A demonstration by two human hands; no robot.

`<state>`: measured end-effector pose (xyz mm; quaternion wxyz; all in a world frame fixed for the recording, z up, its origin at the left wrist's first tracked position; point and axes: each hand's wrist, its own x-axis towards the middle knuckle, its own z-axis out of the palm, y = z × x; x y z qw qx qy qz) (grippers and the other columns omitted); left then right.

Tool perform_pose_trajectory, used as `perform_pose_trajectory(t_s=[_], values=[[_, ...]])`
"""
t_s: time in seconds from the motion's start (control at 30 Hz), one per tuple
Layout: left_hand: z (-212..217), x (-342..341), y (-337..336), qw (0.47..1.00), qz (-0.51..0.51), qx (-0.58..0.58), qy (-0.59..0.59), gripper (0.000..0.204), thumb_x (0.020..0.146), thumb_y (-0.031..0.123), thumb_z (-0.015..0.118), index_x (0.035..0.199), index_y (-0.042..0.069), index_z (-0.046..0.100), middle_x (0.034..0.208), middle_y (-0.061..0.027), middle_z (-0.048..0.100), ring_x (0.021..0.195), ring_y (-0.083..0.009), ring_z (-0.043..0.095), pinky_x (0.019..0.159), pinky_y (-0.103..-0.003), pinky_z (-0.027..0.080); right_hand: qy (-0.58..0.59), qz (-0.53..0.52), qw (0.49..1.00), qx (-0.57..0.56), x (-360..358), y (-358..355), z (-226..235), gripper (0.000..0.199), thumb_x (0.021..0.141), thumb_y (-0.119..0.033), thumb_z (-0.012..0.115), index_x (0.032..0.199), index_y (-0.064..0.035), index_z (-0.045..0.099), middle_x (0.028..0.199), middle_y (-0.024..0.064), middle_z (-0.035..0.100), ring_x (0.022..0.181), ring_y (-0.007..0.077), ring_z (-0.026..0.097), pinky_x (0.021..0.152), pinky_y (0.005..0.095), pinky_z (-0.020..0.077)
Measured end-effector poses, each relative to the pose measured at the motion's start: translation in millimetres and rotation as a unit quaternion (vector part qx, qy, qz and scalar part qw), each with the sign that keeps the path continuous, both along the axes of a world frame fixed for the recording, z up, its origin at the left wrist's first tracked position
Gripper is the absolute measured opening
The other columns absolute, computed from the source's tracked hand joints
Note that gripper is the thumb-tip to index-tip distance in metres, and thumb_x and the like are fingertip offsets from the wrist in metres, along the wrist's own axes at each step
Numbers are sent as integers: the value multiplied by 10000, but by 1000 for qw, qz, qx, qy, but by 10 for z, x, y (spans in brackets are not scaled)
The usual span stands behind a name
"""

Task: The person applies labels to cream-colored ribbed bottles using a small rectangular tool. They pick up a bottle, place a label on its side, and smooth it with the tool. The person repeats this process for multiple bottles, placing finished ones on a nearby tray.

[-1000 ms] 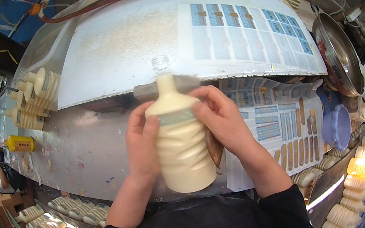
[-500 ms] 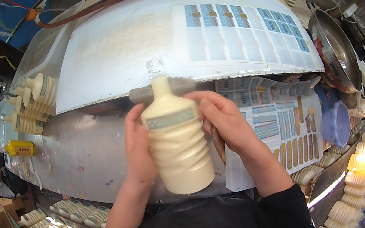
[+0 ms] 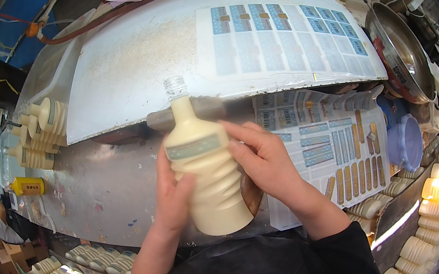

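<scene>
Grey table (image 3: pixel 100 187), white board (image 3: pixel 135 58) beyond; cream bottle (image 3: pixel 208 177) is mostly this side of the board. Your left hand (image 3: pixel 168 200) half-curls round it, thumb now across its front, so probably steadier; right hand (image 3: pixel 267 158) bends loosely at its shoulder, brown tool (image 3: pixel 252 199) tucked in.

Grey worktop (image 3: pixel 107 177): 1 yellow bottle (image 3: pixel 28 186), cream bottles (image 3: pixel 39 158); white board (image 3: pixel 137 41): printed label sheet (image 3: pixel 283 39).

1 bottle (image 3: pixel 207 186) between left hand (image 3: pixel 170 200) and right hand (image 3: pixel 266 157), neck (image 3: pixel 183 108) over board (image 3: pixel 125 51). Label sheet (image 3: pixel 277 47) on board. Pan (image 3: pixel 402 53) right of board; bucket (image 3: pixel 405 143) right of lower sheets (image 3: pixel 334 159). Bottle stack (image 3: pixel 42 137) left, container (image 3: pixel 28 186) before it. Far-right bottles (image 3: pixel 419 252), apparently in row.
</scene>
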<state>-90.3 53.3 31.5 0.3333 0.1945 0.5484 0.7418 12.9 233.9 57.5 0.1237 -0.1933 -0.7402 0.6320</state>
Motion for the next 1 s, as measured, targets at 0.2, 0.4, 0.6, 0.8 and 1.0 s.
perform_pose_trajectory(t_s=[0.2,0.4,0.6,0.8,1.0], values=[[128,46,20,990,55,-113,66,839,861,80,692,1581,-17,275,1456,-178,506,1305,-256,545,1110,-381,443,0,-16,993,-114,-54,29,4,371,1044,-190,543,1360,-26,645,991,-6,636,839,65,557,729,215,456],[75,11,-52,968,93,-160,169,794,866,163,747,1541,-21,373,1327,-157,579,1186,-234,586,1018,-360,488,-9,13,986,-164,-139,24,42,394,1046,-256,563,1371,-35,599,937,-52,614,750,17,479,640,175,386],[238,-111,6,992,120,-39,-6,405,1035,116,605,1410,-3,509,1297,-103,592,1157,-152,567,1031,-316,461,-21,20,991,-127,-196,-12,114,415,1040,-276,619,1366,-20,595,1073,-3,676,897,35,554,760,204,458],[127,-141,70,989,139,-38,-18,372,998,198,697,1301,15,585,1145,-80,635,1004,-124,609,863,-289,527,-25,3,992,-121,-209,-59,126,387,1033,-198,640,1350,19,598,1137,46,704,1033,84,623,911,254,504],[111,-152,71,989,144,-25,-28,356,990,179,707,1286,15,594,1130,-80,646,993,-123,617,860,-284,533,-18,-16,992,-123,-222,-91,110,375,991,-189,660,1306,12,634,1126,57,704,1024,99,637,906,259,509]])
